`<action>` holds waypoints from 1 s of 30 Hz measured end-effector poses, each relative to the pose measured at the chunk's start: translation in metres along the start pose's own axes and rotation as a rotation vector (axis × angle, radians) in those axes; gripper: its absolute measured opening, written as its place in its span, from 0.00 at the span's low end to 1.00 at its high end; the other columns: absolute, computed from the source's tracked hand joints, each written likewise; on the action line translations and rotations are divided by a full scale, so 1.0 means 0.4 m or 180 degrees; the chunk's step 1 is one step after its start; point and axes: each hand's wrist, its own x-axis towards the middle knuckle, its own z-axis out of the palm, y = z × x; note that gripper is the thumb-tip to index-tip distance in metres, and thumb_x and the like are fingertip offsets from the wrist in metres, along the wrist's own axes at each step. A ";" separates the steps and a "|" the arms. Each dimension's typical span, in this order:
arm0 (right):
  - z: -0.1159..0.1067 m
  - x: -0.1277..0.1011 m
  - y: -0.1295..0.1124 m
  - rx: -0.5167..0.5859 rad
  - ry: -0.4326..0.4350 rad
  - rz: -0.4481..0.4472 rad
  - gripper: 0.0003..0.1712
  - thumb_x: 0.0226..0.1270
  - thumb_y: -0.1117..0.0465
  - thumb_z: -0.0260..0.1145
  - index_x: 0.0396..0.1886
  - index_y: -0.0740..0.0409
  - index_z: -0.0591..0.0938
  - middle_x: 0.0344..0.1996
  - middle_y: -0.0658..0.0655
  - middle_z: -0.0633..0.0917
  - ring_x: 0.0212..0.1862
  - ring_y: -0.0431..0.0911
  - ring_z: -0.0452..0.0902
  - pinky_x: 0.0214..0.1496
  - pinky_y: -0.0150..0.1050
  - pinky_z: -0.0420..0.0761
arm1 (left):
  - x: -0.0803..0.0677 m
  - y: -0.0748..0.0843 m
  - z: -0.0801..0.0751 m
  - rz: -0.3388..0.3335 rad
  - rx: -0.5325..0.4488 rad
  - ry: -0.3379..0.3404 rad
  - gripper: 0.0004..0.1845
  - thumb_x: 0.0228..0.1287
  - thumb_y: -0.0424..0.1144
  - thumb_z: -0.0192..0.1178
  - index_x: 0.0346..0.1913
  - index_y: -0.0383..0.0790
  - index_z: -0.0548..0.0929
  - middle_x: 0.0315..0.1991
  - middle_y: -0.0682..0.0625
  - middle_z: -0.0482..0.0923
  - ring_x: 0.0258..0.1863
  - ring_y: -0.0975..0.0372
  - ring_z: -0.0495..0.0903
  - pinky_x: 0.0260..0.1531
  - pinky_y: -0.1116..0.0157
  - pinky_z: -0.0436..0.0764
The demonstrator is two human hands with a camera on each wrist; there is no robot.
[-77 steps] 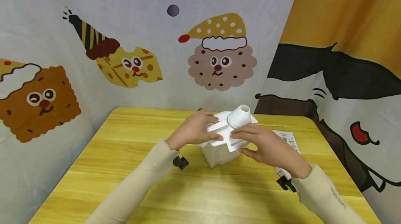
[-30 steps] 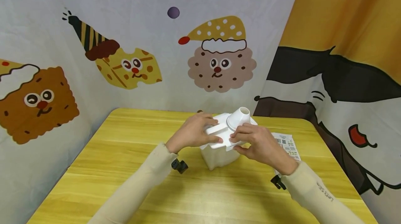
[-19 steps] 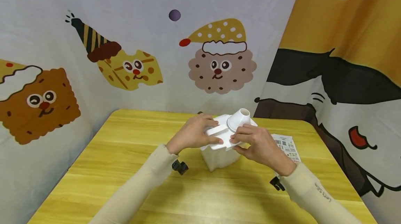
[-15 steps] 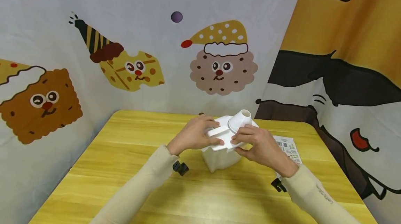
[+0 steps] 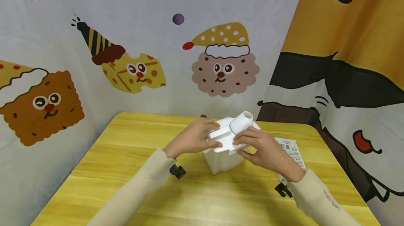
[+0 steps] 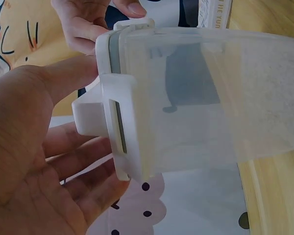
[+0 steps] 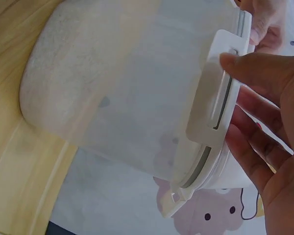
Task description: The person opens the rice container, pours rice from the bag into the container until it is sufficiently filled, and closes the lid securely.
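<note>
Container: a frosted, translucent white plastic storage container (image 5: 221, 159) is seen standing upright at the middle of the yellow wooden table (image 5: 126, 170), its flat white plastic lid (image 5: 228, 138) seated on the rim.
Lid: a round white pouring spout (image 5: 241, 122) rises from the far right of the lid; hinged locking flaps hang at the sides, the left flap (image 6: 118, 128) and the right flap (image 7: 216, 98) both shown lying against the wall, with a grey seal visible beneath the rim.
Left hand: the left hand (image 5: 193, 137) is laid over the lid's left edge, fingers curled round it and thumb at the flap, apparently so that the box is steadied from that side.
Right hand: the right hand (image 5: 263, 148) is set against the lid's right edge, thumb beneath and fingers curled on top, pinching the rim by the flap; the pressure looks matched from both sides so that the lid is kept level.
Leaflet: a printed white paper leaflet (image 5: 291, 148) is left flat on the table near the right wrist, apart from the container.
Sleeves: cream long sleeves (image 5: 142, 180) are worn on both arms, with small black camera mounts at the wrists.
Backdrop: a cartoon biscuit-print cloth (image 5: 221, 64) is hung behind the table.
</note>
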 end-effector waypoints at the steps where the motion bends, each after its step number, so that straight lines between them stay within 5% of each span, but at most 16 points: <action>1: 0.000 -0.002 -0.001 0.0075 0.0009 0.0024 0.20 0.49 0.63 0.84 0.43 0.49 0.89 0.45 0.45 0.88 0.47 0.39 0.81 0.49 0.34 0.83 | -0.002 -0.003 0.000 0.0024 -0.0045 0.0004 0.28 0.62 0.52 0.73 0.60 0.41 0.85 0.63 0.49 0.82 0.65 0.55 0.78 0.69 0.56 0.75; 8: -0.012 -0.021 -0.001 0.0516 0.0256 0.0426 0.24 0.48 0.66 0.84 0.47 0.53 0.88 0.51 0.50 0.86 0.54 0.42 0.80 0.58 0.20 0.75 | -0.018 -0.017 -0.003 0.0177 -0.0236 0.0040 0.25 0.62 0.50 0.73 0.59 0.44 0.85 0.60 0.51 0.83 0.61 0.58 0.80 0.64 0.58 0.79; 20: -0.025 -0.043 0.022 0.0608 0.0670 0.1145 0.38 0.47 0.65 0.85 0.61 0.54 0.83 0.60 0.51 0.81 0.59 0.38 0.76 0.56 0.24 0.78 | -0.043 -0.032 -0.022 0.0314 -0.0223 0.0103 0.32 0.60 0.50 0.75 0.66 0.45 0.80 0.65 0.50 0.80 0.66 0.58 0.77 0.67 0.57 0.77; 25: -0.012 -0.064 0.032 0.0804 0.0880 0.1358 0.42 0.46 0.69 0.84 0.64 0.55 0.80 0.61 0.55 0.80 0.60 0.37 0.75 0.57 0.22 0.77 | -0.050 -0.037 -0.037 0.0423 -0.0160 -0.0041 0.33 0.59 0.47 0.76 0.67 0.48 0.79 0.66 0.54 0.78 0.67 0.60 0.75 0.68 0.59 0.76; 30: 0.006 -0.096 0.038 0.1273 0.0829 0.1974 0.44 0.53 0.67 0.82 0.71 0.53 0.73 0.66 0.57 0.76 0.61 0.36 0.73 0.59 0.22 0.77 | -0.050 -0.041 -0.056 0.0654 -0.0062 -0.0249 0.35 0.58 0.42 0.77 0.69 0.49 0.77 0.69 0.53 0.75 0.69 0.60 0.73 0.69 0.59 0.75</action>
